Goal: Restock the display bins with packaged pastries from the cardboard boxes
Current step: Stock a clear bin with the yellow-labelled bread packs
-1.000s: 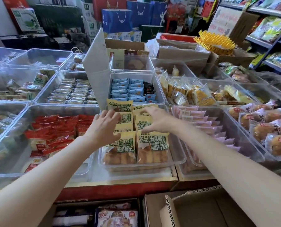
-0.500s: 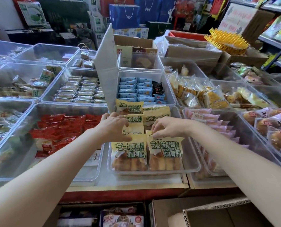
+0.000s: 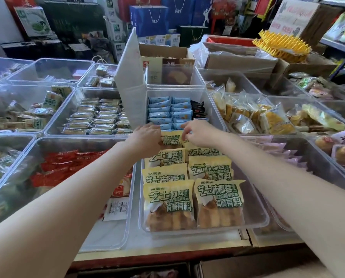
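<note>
Fingers [image 3: 184, 131] of right hand [image 3: 199, 133] curling, pinching the rearmost yellow pastry pack [image 3: 172, 138]; left hand [image 3: 145, 138] gripping that pack's left edge. Lying at 6 o'clock, clear bin [image 3: 256, 219] holding two overlapped columns of yellow packs, long axes running toward 12. Sitting at 12 beyond the hands, a bin of blue packets [image 3: 168, 110]; at 9, red packets [image 3: 67, 163].

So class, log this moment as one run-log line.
left hand: on rear yellow pastry packs | right hand: pinching rear pack | clear bin: two rows
</note>
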Demonstrator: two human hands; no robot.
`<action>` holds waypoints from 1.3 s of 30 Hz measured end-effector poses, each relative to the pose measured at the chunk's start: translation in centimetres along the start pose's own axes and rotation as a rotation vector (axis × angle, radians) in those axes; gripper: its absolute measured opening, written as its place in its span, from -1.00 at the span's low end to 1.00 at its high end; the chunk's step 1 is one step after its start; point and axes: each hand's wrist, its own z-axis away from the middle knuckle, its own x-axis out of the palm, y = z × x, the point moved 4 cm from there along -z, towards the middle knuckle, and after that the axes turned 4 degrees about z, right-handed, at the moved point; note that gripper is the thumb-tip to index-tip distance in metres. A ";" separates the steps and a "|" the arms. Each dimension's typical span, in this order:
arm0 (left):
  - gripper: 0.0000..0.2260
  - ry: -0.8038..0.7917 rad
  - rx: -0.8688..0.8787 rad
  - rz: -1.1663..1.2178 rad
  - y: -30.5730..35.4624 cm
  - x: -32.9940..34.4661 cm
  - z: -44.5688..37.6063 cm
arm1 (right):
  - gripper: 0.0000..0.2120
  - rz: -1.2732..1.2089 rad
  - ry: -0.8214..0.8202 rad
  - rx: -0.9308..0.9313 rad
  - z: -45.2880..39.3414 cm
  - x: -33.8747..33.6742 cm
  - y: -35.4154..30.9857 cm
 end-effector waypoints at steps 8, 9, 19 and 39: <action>-0.80 -0.033 0.028 -0.089 -1.9 1.3 -1.5 | -0.62 0.102 -0.059 -0.008 -3.6 2.7 -1.2; -0.80 -0.037 0.039 -0.076 -2.0 1.5 -1.4 | -0.68 0.162 -0.078 -0.024 -3.8 2.8 -1.6; -0.77 -0.025 0.080 0.145 -2.6 1.8 0.5 | -0.65 0.252 -0.202 -0.102 -4.2 2.9 -2.3; -0.81 -0.096 0.044 0.078 -1.1 1.2 -2.3 | -0.65 0.116 -0.057 -0.003 -6.1 1.8 -1.5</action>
